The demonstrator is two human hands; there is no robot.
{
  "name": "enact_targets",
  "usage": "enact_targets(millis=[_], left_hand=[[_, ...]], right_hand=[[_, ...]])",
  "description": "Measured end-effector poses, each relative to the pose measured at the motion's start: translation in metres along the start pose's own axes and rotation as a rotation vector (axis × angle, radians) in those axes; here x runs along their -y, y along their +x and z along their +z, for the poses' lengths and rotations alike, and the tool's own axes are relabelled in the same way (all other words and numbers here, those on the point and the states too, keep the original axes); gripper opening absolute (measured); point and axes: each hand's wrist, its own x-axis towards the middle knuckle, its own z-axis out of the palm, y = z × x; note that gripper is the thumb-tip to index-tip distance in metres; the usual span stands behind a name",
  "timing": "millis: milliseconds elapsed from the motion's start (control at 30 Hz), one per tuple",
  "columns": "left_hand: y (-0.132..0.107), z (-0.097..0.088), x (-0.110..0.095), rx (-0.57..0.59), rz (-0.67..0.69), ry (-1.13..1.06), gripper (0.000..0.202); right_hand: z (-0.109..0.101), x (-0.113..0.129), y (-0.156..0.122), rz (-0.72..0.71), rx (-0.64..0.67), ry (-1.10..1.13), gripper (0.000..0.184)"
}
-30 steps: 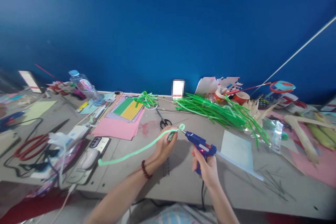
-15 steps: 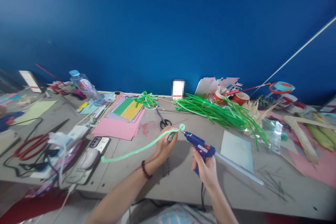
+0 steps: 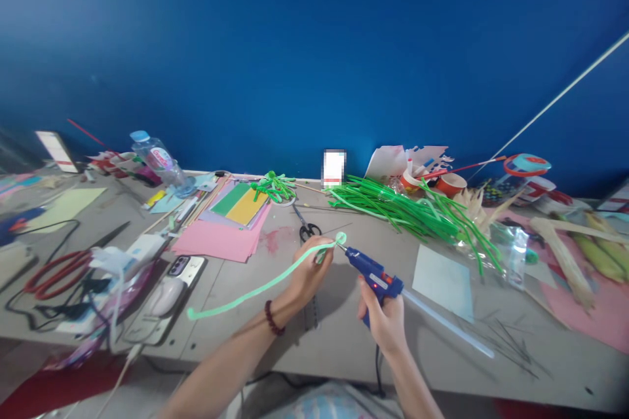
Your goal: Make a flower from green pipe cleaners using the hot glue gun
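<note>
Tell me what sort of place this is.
Most likely a craft worktable: the right hand grips a hot glue gun, the left hand holds a light green pipe cleaner, and a pile of green pipe cleaners, coloured paper sheets and scissors lie on the table.

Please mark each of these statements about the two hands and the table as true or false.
1. The right hand holds a blue glue gun. True.
2. The left hand holds a light green pipe cleaner. True.
3. The glue gun's nozzle points away from the pipe cleaner. False: it points at the loop at the pipe cleaner's end.
4. The scissors are in the left hand. False: they lie on the table, beyond that hand.
</note>
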Motion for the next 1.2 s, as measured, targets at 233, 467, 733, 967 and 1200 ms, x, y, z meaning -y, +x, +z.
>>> enact_targets(millis=[233,467,733,967,1200], left_hand=[[0.004,-0.001,-0.009,-0.072,0.094,-0.005,0.013],[0.004,-0.005,-0.016,-0.049,0.137,0.008,0.011],[0.003,-0.003,-0.011,-0.044,0.144,0.005,0.011],[0.003,-0.002,-0.01,-0.053,0.17,0.033,0.01],[0.001,-0.001,-0.005,-0.061,0.166,0.017,0.011]], right_hand=[[0.0,0.005,-0.002,-0.028,-0.017,-0.036,0.052],[0.001,0.004,-0.003,-0.058,-0.041,-0.039,0.045],[0.0,0.002,-0.003,-0.123,-0.022,-0.079,0.038],[0.001,0.001,-0.003,-0.129,-0.029,-0.074,0.036],[0.002,-0.001,-0.005,-0.116,-0.055,-0.02,0.039]])
